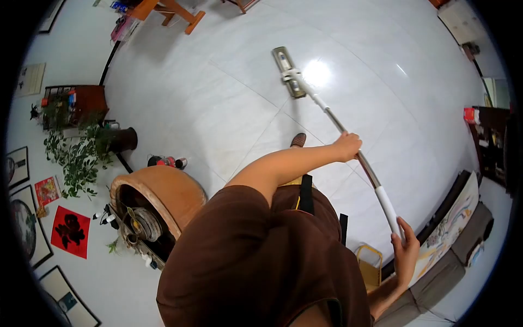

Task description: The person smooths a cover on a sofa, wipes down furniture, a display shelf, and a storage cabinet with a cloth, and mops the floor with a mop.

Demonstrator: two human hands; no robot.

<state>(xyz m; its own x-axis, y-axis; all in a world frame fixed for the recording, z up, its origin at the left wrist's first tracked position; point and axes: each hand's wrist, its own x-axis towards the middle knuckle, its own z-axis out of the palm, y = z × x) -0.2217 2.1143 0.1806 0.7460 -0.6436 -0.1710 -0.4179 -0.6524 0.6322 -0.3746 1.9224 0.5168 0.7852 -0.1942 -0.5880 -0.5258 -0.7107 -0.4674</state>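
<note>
A flat mop [334,117] with a long pole slants across the view. Its rectangular head [281,56] rests on the pale tiled floor ahead of me. My left hand [347,146] is closed around the metal middle of the pole, with that arm reaching across in front of my body. Lower down on the right, my right hand [406,250] grips the white upper end of the handle, its fingers partly hidden by the pole. One brown shoe [298,140] of mine shows below the mop head.
To my left stands a large clay pot [163,188] with a leafy plant [76,158] beyond it. A sofa [444,280] runs along the right, near a yellow-framed stool [370,267]. Wooden furniture legs [188,22] stand at the far left, and a dark cabinet [493,141] at right.
</note>
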